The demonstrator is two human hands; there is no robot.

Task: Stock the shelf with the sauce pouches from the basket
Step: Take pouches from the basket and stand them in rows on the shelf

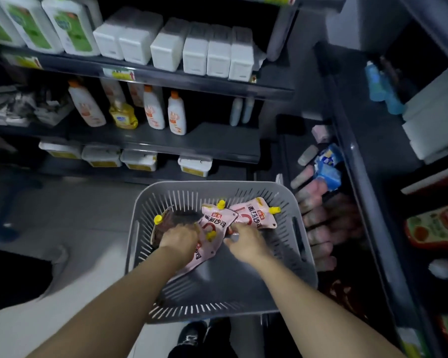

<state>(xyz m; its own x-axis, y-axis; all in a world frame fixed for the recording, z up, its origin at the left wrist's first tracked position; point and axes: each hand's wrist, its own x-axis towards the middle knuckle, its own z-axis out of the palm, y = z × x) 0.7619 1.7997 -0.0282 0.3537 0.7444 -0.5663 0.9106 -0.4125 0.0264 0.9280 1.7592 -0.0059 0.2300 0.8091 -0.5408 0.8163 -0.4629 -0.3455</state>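
A grey slotted basket stands on the floor in front of me. Inside lie several pink sauce pouches with yellow caps: one at the far right, one in the middle, a third at the left partly under my hand, and one lower below my wrist. My left hand reaches down onto the left and middle pouches, fingers curled over them. My right hand closes its fingers on the lower corner of the far right pouch. More pink pouches stand in a row on the low shelf to the right.
Dark shelving ahead holds white bottles, a yellow pouch and white tubs. The right shelf unit carries blue packets and red-green packs. Dark shoes stand below the basket.
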